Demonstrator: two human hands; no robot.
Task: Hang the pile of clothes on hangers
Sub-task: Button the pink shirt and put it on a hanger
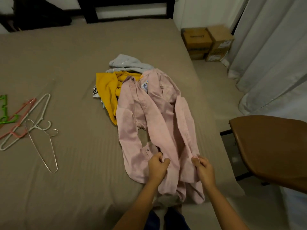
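both hands (pixel 157 168) (pixel 203 170) grip pink shirt (pixel 159 120) hem near bed (pixel 74 63) edge.

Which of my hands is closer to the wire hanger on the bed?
Left. The left hand lies right of the wire hanger, gripping the pink shirt; the right hand is farther right.

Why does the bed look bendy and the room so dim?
Head view: the wide lens makes the bed look curved; the light is dim and yellowish, darkest at the far-left corner; the curtain and boxes look blurry, the shirt sharper.
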